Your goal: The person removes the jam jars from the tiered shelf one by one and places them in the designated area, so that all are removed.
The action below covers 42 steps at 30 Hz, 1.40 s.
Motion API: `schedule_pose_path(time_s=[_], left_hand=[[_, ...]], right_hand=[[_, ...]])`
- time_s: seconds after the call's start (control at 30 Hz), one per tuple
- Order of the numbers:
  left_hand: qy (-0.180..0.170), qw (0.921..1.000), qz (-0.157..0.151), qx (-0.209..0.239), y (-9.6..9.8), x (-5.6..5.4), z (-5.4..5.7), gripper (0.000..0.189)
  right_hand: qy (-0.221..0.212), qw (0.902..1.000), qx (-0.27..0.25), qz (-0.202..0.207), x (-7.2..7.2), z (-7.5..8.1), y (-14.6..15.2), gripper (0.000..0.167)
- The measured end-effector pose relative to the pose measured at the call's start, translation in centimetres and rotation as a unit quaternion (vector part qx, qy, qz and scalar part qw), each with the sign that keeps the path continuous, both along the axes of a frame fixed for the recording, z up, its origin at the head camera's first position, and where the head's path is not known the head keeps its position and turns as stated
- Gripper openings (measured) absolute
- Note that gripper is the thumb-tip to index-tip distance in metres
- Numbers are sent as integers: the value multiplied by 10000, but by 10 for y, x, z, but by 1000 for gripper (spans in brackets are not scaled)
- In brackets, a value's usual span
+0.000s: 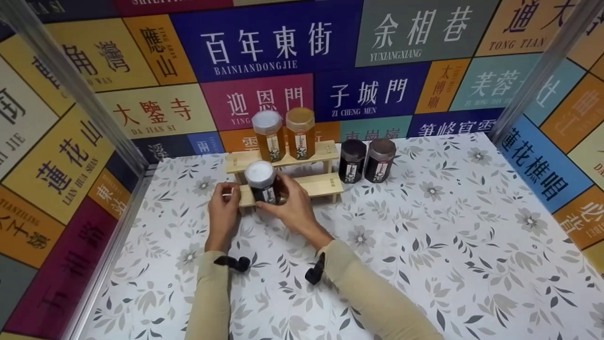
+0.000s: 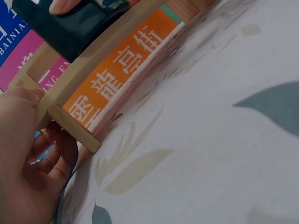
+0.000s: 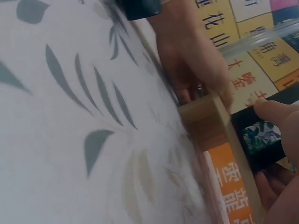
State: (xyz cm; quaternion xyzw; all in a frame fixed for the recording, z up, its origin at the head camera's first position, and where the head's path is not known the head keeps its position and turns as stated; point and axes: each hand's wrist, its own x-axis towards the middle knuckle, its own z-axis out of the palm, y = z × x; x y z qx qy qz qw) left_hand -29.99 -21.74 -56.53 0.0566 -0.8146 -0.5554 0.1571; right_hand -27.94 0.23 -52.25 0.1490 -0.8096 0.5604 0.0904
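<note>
A dark jar with a white lid (image 1: 261,174) stands at the left part of the lower step of a two-step wooden stand (image 1: 317,185). My right hand (image 1: 297,204) grips this jar from the right, thumb in front. Its dark side and printed label (image 3: 261,135) show in the right wrist view. My left hand (image 1: 222,215) holds the left end of the lower step. In the left wrist view the thumb lies on the wood and the fingers curl by the stand's leg (image 2: 77,128).
On the upper step stand an amber jar with a white lid (image 1: 268,138) and another with an orange lid (image 1: 301,135). Two dark jars (image 1: 352,163) are on the floral-patterned table (image 1: 415,245) right of the stand. Panels with printed lettering (image 1: 264,47) rise behind and at both sides.
</note>
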Motion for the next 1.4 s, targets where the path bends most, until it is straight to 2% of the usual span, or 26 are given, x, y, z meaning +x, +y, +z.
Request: schedule_pose_path(time_s=[0.17,0.4,0.57,0.77,1.07,1.23,1.4], left_hand=[[-40,10000,-20,67,1,2,-1,27],[7,10000,14,95,1,1,0,25],[26,10000,0,80,0,0,1,25],[23,9996,-71,289,1,2,1,25],[7,9998,-24,203,2,2,0,28],[-16,9997,-48,253,3,0,0,29],[28,9996,3,271,2,0,0,27]], right_hand=[[-142,9998,137,-48,7,3,23,89],[-193,9998,-92,21,14,3,59,87],[-217,9996,45,-165,16,4,86,90],[-102,9996,196,-186,17,2,123,90],[8,9992,264,-291,27,4,180,93],[-250,9983,252,-456,27,5,215,94],[-842,9940,369,-600,20,7,251,100]])
